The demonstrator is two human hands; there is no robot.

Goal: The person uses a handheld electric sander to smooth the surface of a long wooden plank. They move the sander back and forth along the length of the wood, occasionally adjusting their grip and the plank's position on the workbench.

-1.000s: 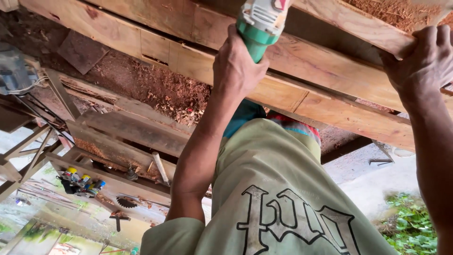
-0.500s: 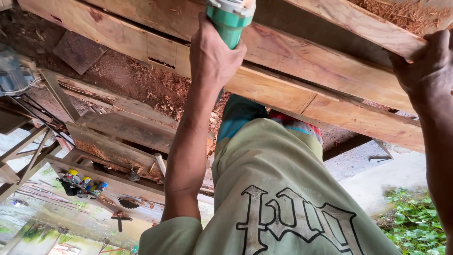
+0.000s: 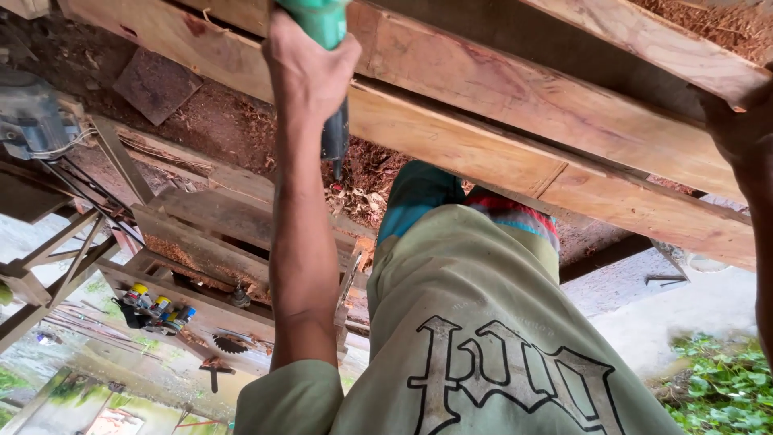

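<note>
Overhead, my left hand [image 3: 310, 68] is wrapped tight around the green body of a power tool [image 3: 322, 20], fingers pressed around the grip, with the tool's dark lower end [image 3: 335, 141] hanging below the fist and its working head cut off by the top edge of the view, so I cannot tell what it touches. The tool sits right inside the fist, and the long wooden plank [image 3: 499, 105] runs just beside and behind it, slanting down to the right. My right hand [image 3: 737, 121] is at the far right edge on the end of the upper board [image 3: 644, 44]; most of it is out of view and I cannot tell whether it is clamped or only resting there. My judgement is that working a handheld machine at arm's reach above the head calls for a firm, steady wrist, the tool kept square to the wood, and the far hand bracing the timber so it does not shift. Reddish sawdust [image 3: 241, 129] lies thick on the surfaces beyond the plank, a grey motor [image 3: 32, 121] sits at the left, and small bottles with coloured caps [image 3: 157, 310] and a toothed saw blade [image 3: 229, 345] rest on the wooden frame [image 3: 201, 242] further out. Green plants [image 3: 717, 387] show at the lower right.
</note>
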